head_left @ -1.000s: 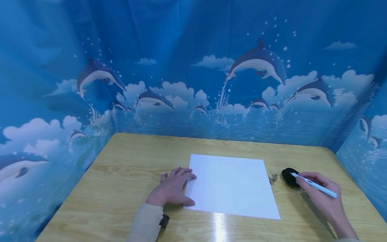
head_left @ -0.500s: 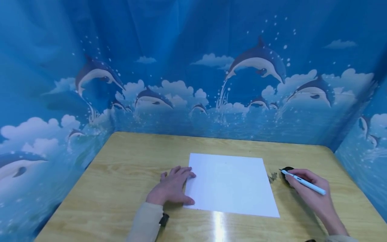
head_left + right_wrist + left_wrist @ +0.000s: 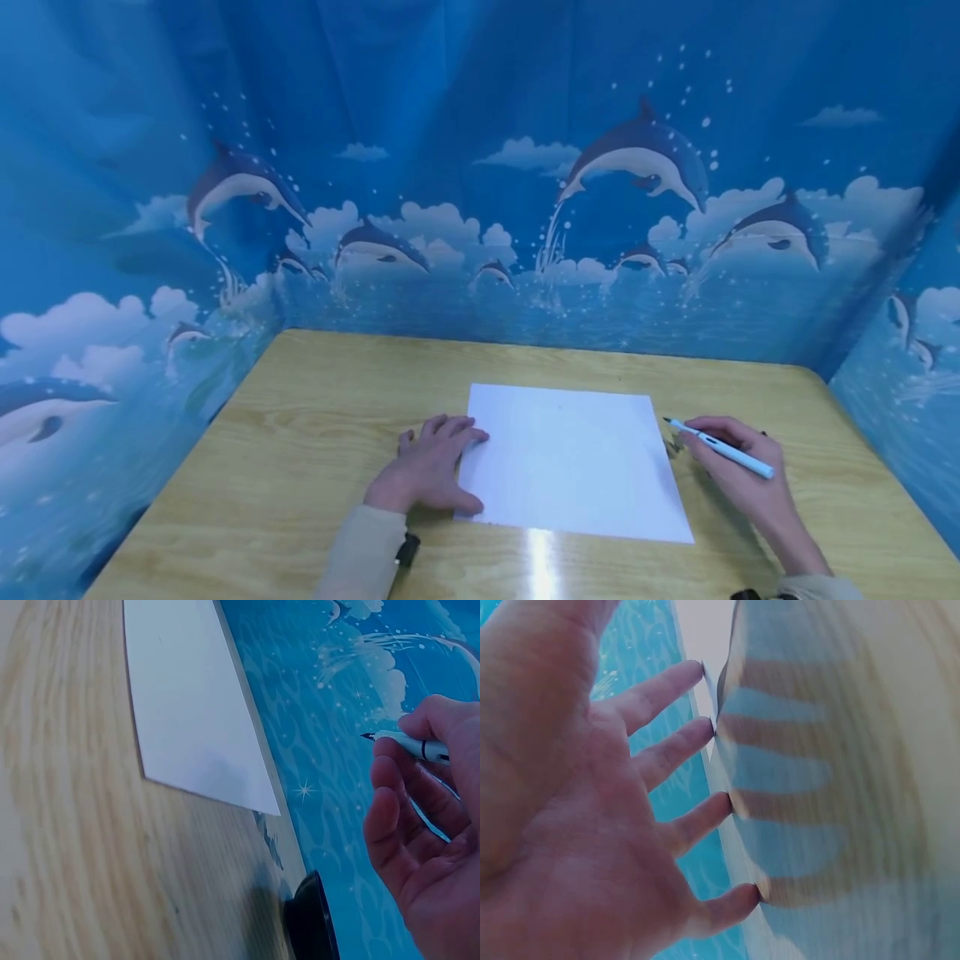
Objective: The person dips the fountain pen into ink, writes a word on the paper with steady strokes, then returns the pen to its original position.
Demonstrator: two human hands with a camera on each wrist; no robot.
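A white sheet of paper (image 3: pixel 566 462) lies flat on the wooden table (image 3: pixel 337 392). My left hand (image 3: pixel 429 468) rests at its left edge, fingers spread and fingertips down; the left wrist view shows those fingertips (image 3: pixel 721 804) against the surface. In my right hand (image 3: pixel 750 479) I pinch a light blue fountain pen (image 3: pixel 731 455) between thumb and fingers. Its dark nib points left, just off the paper's right edge, and the hand is raised above the table in the right wrist view. A black, round-rimmed vessel (image 3: pixel 309 919) stands below that hand, mostly hidden in the head view.
A small dark patch (image 3: pixel 268 841) marks the table beside the paper's right edge. Blue curtains (image 3: pixel 450 167) printed with dolphins enclose the table at the back and sides. Light glares off the tabletop at the front.
My right hand has moved left with the fountain pen, from over the black vessel to beside the paper's right edge. The left hand has stayed in place.
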